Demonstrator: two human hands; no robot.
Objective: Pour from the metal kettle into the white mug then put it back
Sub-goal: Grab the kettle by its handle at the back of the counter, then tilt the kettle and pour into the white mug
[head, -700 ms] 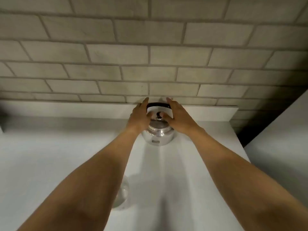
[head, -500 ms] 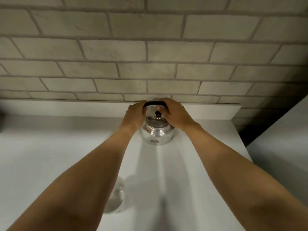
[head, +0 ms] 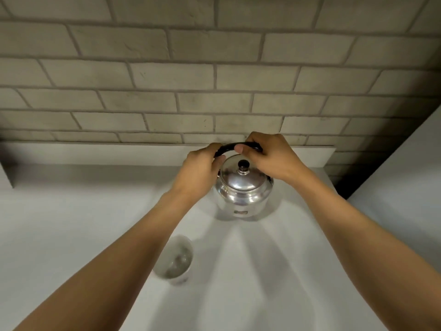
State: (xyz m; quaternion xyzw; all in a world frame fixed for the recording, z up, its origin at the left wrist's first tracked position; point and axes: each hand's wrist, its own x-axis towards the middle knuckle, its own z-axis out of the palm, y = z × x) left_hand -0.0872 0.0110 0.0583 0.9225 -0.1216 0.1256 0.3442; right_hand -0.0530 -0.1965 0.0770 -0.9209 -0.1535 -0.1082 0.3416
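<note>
A shiny metal kettle (head: 243, 194) with a black lid knob and a black arched handle stands on the white counter (head: 250, 271) near the back wall. My left hand (head: 200, 170) is closed on the left end of the handle. My right hand (head: 272, 158) is closed on the right part of the handle, above the lid. A white mug (head: 175, 263) stands nearer to me, left of the kettle, partly hidden by my left forearm; its inside looks shiny, as if it holds some liquid.
A grey brick wall (head: 214, 75) rises behind a low white ledge (head: 95, 154) at the counter's back. A white surface (head: 405, 182) stands at the right, with a dark gap between it and the counter.
Both hands went from spread over the kettle's lid to closed around its handle. The view has tilted down, so the kettle and mug appear lower and the mug shows more.
</note>
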